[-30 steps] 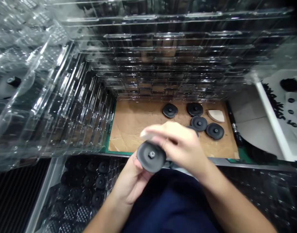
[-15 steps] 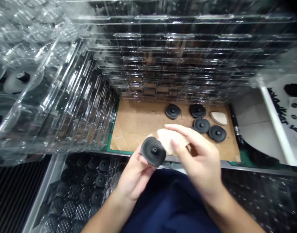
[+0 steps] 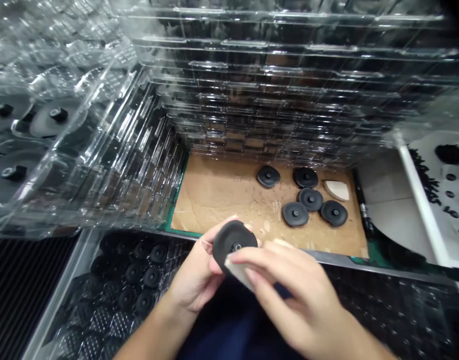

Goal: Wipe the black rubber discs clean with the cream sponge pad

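Two items are in grasp in the head view: a black rounded disc (image 3: 225, 237) of moulded plastic or rubber with a small raised central hub, and a cream, wedge-shaped pad (image 3: 240, 274) with a matte surface.

Left hand (image 3: 197, 270): grasps the disc by its rim, in front of the body and near the front edge of a brown cardboard sheet (image 3: 210, 195). The disc is tilted, hub side facing up. Digits show at its upper rim and lower-left edge; the grip behind it is hidden.

Right hand (image 3: 299, 287): pinches the pad between thumb and fingers. The pad overlaps the lower-right part of the disc's face, near the hub; whether it presses there cannot be told.

Handling (judged from appearance): the disc is likely light and fairly stiff, its smooth face possibly slippery. Hold it by the rim, with support from behind, leaving the face and hub free. The pad is probably light, soft and compressible; hold it at the broad end, and avoid hard pinching at the thin edge, which may tear.

Five similar black discs (image 3: 295, 215) and a second cream wedge (image 3: 337, 190) lie on the cardboard.
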Motion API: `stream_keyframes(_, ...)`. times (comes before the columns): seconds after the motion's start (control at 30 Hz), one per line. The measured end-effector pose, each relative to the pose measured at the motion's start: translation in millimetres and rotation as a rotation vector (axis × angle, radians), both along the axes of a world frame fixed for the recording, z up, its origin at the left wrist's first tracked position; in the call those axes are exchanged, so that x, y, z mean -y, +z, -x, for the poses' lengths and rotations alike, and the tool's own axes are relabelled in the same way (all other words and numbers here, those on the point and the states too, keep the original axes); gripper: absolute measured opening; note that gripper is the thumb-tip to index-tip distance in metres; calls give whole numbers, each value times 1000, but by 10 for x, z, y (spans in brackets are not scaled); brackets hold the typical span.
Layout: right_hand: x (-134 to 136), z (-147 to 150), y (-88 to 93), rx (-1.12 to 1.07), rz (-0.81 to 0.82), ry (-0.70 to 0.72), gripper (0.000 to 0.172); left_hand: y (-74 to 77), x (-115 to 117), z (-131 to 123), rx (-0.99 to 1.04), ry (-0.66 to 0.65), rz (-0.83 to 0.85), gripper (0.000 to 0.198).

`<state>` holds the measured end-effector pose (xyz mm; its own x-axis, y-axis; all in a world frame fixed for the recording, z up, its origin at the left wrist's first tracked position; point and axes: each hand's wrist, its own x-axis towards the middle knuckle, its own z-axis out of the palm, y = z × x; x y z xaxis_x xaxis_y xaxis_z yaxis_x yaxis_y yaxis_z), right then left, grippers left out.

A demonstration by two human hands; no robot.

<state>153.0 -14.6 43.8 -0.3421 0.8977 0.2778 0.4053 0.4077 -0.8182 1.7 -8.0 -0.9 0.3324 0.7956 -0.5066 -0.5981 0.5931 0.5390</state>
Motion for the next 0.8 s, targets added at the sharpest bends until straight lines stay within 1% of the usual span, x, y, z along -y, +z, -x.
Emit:
stream_keyframes(0.03,27,-58,10,47,20,-34,19,6,1,16,7,-4,1,60)
stream_keyframes(0.07,36,-105,3,117,24,-106,19,19,2,24,18,-23,1,60)
stream_keyframes(0.1,22,-133,-23,183,31,-175,20,41,3,21,36,-64,-2,58)
stream_keyframes(0.13,-13,-141,-73,203,57,-211,20,74,2,8,59,-120,-8,54)
stream_keyframes(0.17,-67,-127,-146,175,102,-200,20,117,-2,-12,78,-184,-15,48)
stream_keyframes(0.2,-132,-98,-242,113,164,-151,19,166,-10,-34,88,-234,-24,43)
stream_keyframes(0.23,-200,-62,-353,32,233,-88,19,214,-20,-53,89,-254,-35,41)
stream_keyframes(0.27,-262,-26,-472,-47,298,-41,19,255,-31,-65,90,-235,-50,41)
stream_keyframes(0.3,-310,0,-592,-108,350,-33,21,282,-41,-67,100,-193,-64,42)
stream_keyframes(0.37,-343,10,-806,-159,420,-117,25,280,-53,-40,134,-106,-71,44)
stream_keyframes(0.43,-275,-33,-964,-203,496,-199,28,211,-48,11,184,-58,-32,47)
stream_keyframes(0.53,-39,-127,-1109,-251,616,-222,29,71,-25,75,246,-17,27,50)
stream_keyframes(0.6,112,-179,-1165,-269,682,-229,29,8,-16,94,257,-3,40,50)
stream_keyframes(0.67,186,-229,-1166,-280,714,-270,29,-21,-16,101,243,11,40,49)
stream_keyframes(0.73,168,-273,-1066,-295,709,-347,30,-30,-18,98,223,22,38,50)
stream_keyframes(0.8,93,-274,-841,-311,625,-430,28,-31,-15,81,200,26,29,54)
